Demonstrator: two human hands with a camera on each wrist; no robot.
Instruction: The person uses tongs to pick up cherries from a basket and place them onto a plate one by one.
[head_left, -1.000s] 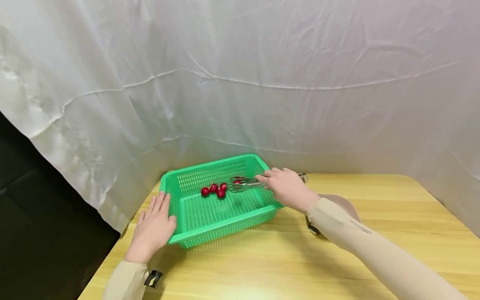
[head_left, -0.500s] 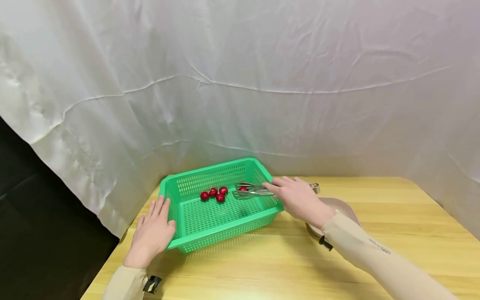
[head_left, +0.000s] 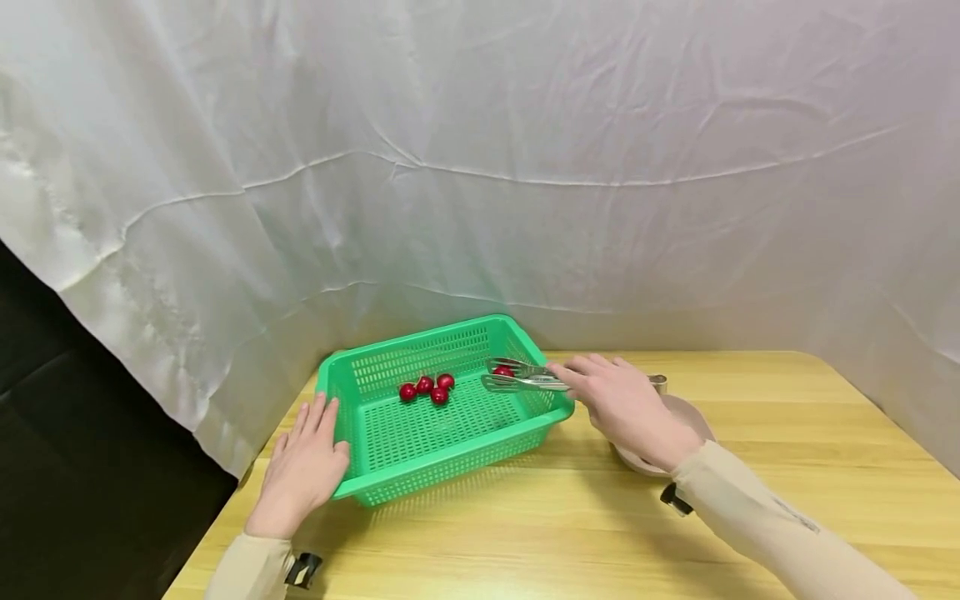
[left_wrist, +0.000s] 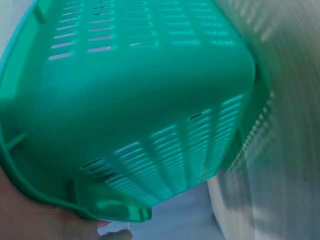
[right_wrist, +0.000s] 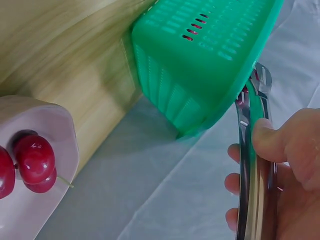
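Observation:
My left hand (head_left: 300, 467) lies with straight fingers over the left rim of a green plastic basket (head_left: 450, 464). In my right hand (head_left: 626, 408) I grip metal tongs (head_left: 536, 382) by their arms, thumb on one side and fingers on the other. Between the tong tips is a red cherry (head_left: 502, 372), over the right part of the basket. Several other cherries (head_left: 439, 396) sit in a cluster on the basket's slotted floor. The right wrist view shows the tongs (right_wrist: 244, 185) crossing the basket rim, with the held cherry mostly hidden.
A pale pinkish bowl (head_left: 693, 415) stands right of the basket, partly under my right hand and wrist. Cherries (right_wrist: 34, 159) lie in it. A light curtain (head_left: 600, 233) hangs behind the wooden table (head_left: 495, 542).
My right hand and the tongs have moved right, carrying one cherry away from the cluster toward the basket's right wall. My left hand has stayed on the rim.

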